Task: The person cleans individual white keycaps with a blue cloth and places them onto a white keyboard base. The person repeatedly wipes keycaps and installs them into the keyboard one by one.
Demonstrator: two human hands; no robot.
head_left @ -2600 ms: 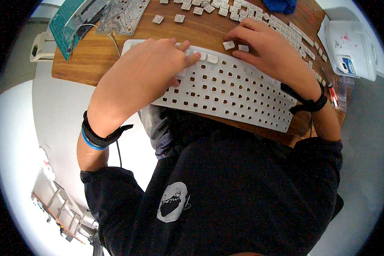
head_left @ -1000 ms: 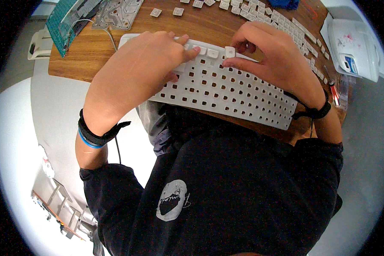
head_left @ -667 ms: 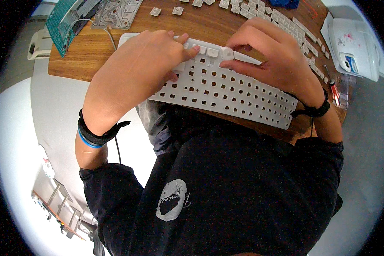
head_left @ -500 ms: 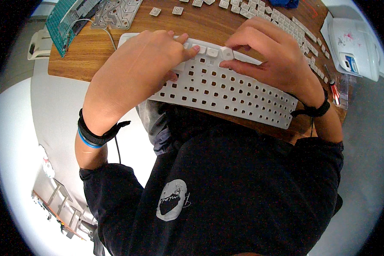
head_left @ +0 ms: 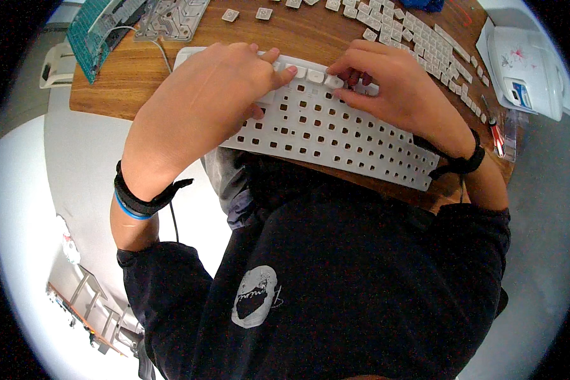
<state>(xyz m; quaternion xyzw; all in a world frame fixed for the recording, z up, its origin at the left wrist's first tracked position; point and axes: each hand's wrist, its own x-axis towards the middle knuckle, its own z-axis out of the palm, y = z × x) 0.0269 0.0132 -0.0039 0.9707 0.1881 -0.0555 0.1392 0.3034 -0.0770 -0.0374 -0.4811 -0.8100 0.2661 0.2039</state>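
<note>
White plastic keyboard frame (head_left: 335, 136) full of empty square key holes, lying on the near edge of the brown wooden table (head_left: 107, 88) at upper centre of the frame, partly overhanging toward the body. Long axis running from upper left down to lower right, far edge turned toward the top of the picture. A few white keycaps (head_left: 315, 76) seated in its top row. Left hand (head_left: 215, 101) laid flat over the frame's left end, fingers close together, fingertips on the top row. Right hand (head_left: 392, 88) curled over the upper middle, thumb and forefinger pinching one seated keycap. Loose white keycaps (head_left: 418, 38) scattered at upper right. Green circuit board (head_left: 92, 31) at upper left. Red-handled screwdriver (head_left: 493, 130) at the right edge.
</note>
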